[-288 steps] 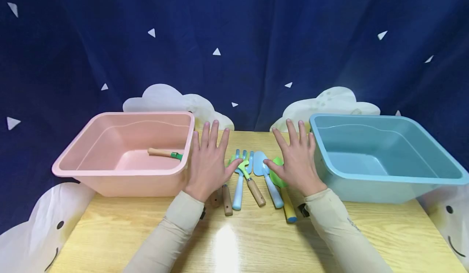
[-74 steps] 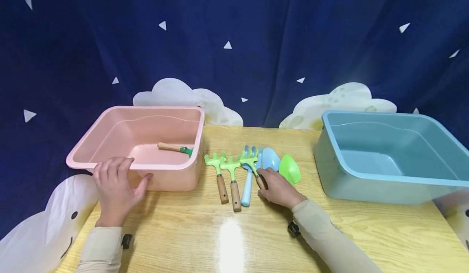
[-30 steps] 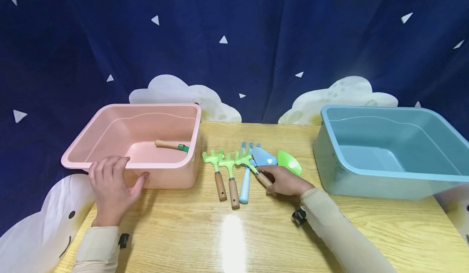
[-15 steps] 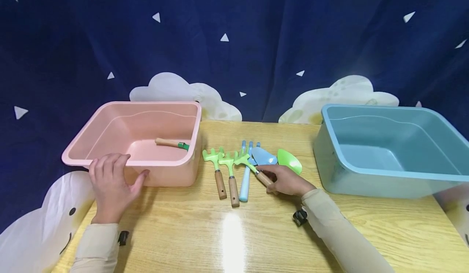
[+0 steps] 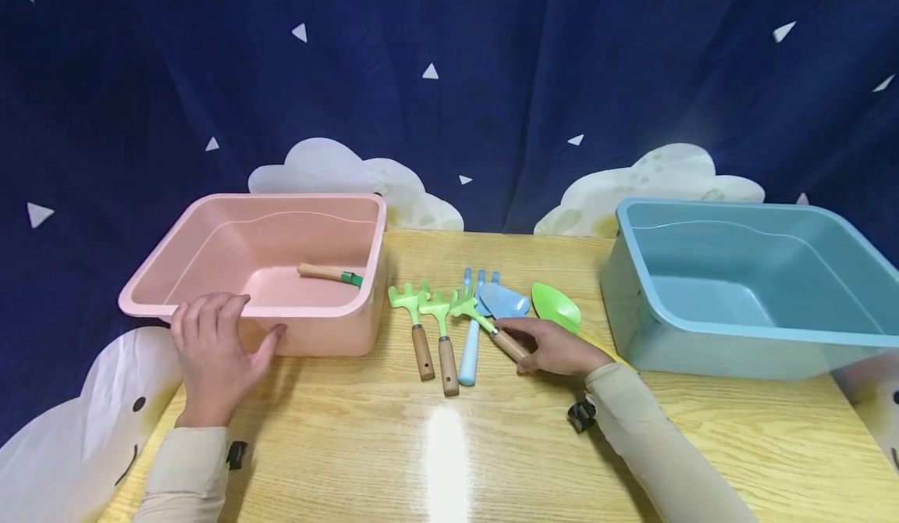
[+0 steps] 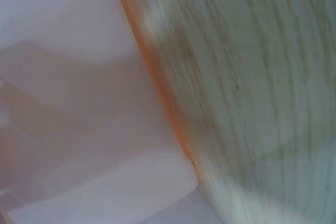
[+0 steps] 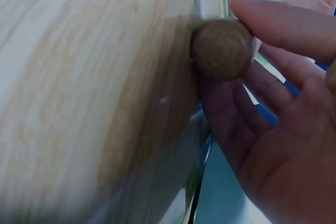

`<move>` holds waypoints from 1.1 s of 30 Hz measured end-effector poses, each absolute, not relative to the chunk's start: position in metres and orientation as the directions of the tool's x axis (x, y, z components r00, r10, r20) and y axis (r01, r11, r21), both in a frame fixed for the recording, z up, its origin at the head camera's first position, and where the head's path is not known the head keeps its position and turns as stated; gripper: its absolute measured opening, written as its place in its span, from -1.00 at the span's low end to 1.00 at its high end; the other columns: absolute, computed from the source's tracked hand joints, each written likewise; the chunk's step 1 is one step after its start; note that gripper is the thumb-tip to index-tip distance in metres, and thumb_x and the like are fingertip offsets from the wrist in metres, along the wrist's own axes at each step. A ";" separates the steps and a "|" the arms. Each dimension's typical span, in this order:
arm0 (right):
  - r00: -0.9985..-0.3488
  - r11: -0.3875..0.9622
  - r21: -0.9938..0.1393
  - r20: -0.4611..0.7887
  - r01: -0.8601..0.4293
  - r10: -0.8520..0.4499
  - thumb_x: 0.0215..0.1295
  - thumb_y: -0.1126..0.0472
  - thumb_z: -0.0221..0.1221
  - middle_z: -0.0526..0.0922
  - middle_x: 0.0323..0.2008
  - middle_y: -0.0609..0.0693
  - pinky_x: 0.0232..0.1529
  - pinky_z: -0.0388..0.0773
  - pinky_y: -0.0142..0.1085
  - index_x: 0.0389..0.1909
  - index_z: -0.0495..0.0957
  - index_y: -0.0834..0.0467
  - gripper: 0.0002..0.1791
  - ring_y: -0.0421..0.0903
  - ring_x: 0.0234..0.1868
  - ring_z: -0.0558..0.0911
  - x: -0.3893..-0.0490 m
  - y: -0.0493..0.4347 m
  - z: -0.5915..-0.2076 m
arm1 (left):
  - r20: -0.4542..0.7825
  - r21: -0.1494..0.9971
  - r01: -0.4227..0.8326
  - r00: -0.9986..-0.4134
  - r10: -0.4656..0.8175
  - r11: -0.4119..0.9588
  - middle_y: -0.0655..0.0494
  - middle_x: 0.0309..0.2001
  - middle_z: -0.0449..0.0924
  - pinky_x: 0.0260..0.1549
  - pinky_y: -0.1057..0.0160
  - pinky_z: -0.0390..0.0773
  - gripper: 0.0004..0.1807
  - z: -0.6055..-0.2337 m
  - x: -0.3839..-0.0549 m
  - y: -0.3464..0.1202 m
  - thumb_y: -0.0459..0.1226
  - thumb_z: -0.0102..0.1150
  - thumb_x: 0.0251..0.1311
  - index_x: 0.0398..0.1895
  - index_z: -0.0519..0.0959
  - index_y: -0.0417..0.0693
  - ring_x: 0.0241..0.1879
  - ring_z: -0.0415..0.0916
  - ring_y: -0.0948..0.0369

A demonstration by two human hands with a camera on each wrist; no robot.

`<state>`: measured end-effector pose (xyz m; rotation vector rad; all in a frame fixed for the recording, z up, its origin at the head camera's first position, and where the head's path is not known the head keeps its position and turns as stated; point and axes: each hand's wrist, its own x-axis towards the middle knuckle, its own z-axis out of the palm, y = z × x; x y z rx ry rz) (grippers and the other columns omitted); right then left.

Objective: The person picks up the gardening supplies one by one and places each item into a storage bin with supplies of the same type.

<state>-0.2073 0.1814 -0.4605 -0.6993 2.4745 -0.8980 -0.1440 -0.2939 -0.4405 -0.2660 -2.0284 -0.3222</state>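
In the head view my left hand (image 5: 214, 351) grips the front rim of the pink tub (image 5: 309, 332), fingers over the edge and thumb against the outer wall. My right hand (image 5: 558, 347) holds the wooden handle of a green hand rake (image 5: 507, 343) between thumb and fingers; the rake's head overlaps a light-blue hand fork (image 5: 470, 357). From the right wrist, the round handle end (image 7: 223, 50) shows below the thumb. Just beyond that hand lie a blue trowel (image 5: 504, 301) and a green trowel (image 5: 555, 307), their handles partly hidden.
Two more green rakes with wooden handles, an outer one (image 5: 423, 351) and an inner one (image 5: 448, 367), lie left of the fork. A tool with a wooden handle (image 5: 319, 272) is inside the pink tub. A blue tub (image 5: 758, 336) stands on the right. Dark curtain hangs behind.
Both hands were spread above the tools earlier; the left went to the pink tub, the right to the rake. The rake's handle and the trowels have since swung, the green trowel's yellow handle rightward.
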 end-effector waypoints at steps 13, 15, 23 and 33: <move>-0.795 0.641 -0.712 -0.197 -0.286 -0.574 0.09 0.35 0.37 0.43 0.39 0.06 0.20 0.48 -0.06 0.43 0.34 -0.05 -0.17 0.05 0.33 0.48 -0.207 0.182 -0.463 | 0.884 0.130 0.319 -0.467 0.036 0.939 -0.29 -0.06 0.51 0.30 -0.18 0.13 -0.24 -0.442 -0.143 -0.296 0.28 0.07 0.17 -0.03 0.51 -0.29 0.04 0.36 -0.20; -0.796 0.637 -0.717 -0.196 -0.282 -0.573 0.09 0.36 0.37 0.43 0.39 0.06 0.19 0.49 -0.07 0.42 0.35 -0.05 -0.17 0.05 0.33 0.48 -0.207 0.182 -0.463 | 0.885 0.131 0.321 -0.464 0.036 0.938 -0.29 -0.07 0.51 0.33 -0.15 0.12 -0.25 -0.442 -0.143 -0.295 0.27 0.07 0.17 -0.03 0.51 -0.29 0.04 0.37 -0.21; -0.794 0.636 -0.710 -0.181 -0.304 -0.581 0.09 0.37 0.37 0.42 0.37 0.12 0.19 0.48 -0.03 0.43 0.34 -0.06 -0.16 0.09 0.32 0.46 -0.207 0.182 -0.462 | 0.893 0.132 0.330 -0.449 0.033 0.935 -0.29 -0.08 0.52 0.35 -0.13 0.11 -0.25 -0.441 -0.145 -0.293 0.26 0.09 0.16 -0.04 0.52 -0.30 0.03 0.37 -0.21; -0.782 0.638 -0.689 -0.165 -0.345 -0.601 0.11 0.35 0.37 0.38 0.42 0.17 0.32 0.40 0.10 0.44 0.32 -0.03 -0.16 0.19 0.44 0.36 -0.206 0.181 -0.461 | 0.889 0.132 0.322 -0.458 0.032 0.938 -0.29 -0.08 0.52 0.36 -0.14 0.11 -0.25 -0.442 -0.144 -0.294 0.26 0.09 0.16 -0.04 0.51 -0.30 0.04 0.38 -0.21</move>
